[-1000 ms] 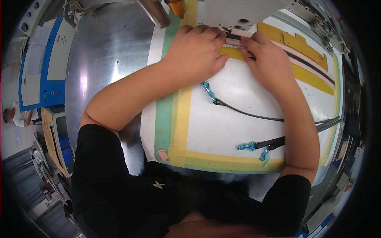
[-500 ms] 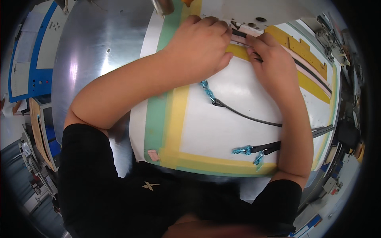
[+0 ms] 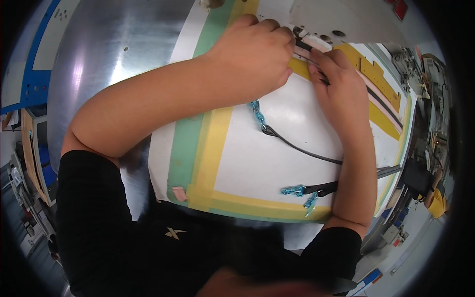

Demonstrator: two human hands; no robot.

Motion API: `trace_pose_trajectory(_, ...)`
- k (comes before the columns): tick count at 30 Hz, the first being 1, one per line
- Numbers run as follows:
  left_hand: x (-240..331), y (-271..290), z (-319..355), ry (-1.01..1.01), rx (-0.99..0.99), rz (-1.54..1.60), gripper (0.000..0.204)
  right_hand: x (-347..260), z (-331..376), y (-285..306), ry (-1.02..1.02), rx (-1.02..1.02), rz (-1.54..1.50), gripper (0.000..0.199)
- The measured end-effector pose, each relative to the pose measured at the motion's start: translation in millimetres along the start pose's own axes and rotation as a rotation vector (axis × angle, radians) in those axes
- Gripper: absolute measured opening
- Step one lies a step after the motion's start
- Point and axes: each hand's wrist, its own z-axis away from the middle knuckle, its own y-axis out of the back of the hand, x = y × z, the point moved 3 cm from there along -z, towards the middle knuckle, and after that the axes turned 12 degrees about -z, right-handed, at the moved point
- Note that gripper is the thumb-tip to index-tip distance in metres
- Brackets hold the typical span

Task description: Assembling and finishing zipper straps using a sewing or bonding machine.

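Observation:
A narrow black strap (image 3: pixel 303 45) lies in a pale pink channel between yellow strips, under the edge of a light machine plate. My left hand (image 3: pixel 260 55) is closed at the strap's left part, knuckles up; its fingertips and what they grip are partly hidden. My right hand (image 3: pixel 342 81) pinches the strap between thumb and fingers just to the right. From beneath my left wrist a blue-wrapped metal clip (image 3: pixel 258 115) shows, joined to a thin black cord (image 3: pixel 302 150). Closer to me lie more black straps (image 3: pixel 320 188) with blue-wrapped snap hooks (image 3: pixel 294 190), passing under my right forearm.
White work surface (image 3: pixel 267 171) edged with green tape (image 3: pixel 187 148) and yellow tape (image 3: pixel 212 148). A yellow stepped guide (image 3: pixel 373 72) runs along the far right. Bare metal table (image 3: pixel 118 104) extends left. The machine plate (image 3: pixel 346 20) overhangs the far side.
The view has shifted slightly, so the board and straps sit a little further left. Both hands stay at the strap with nearly the same grip.

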Motion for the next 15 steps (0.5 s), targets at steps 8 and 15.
trace_pose_trajectory(8,2.6,0.5,0.6,0.010,-0.008,-0.007,0.048,-1.5,0.9,-1.7,0.019,0.003,0.033,0.024)
trace_pose_trajectory(15,2.1,1.3,-2.1,-0.012,0.022,-0.019,0.039,-6.1,0.1,0.4,0.014,0.004,0.081,0.025)
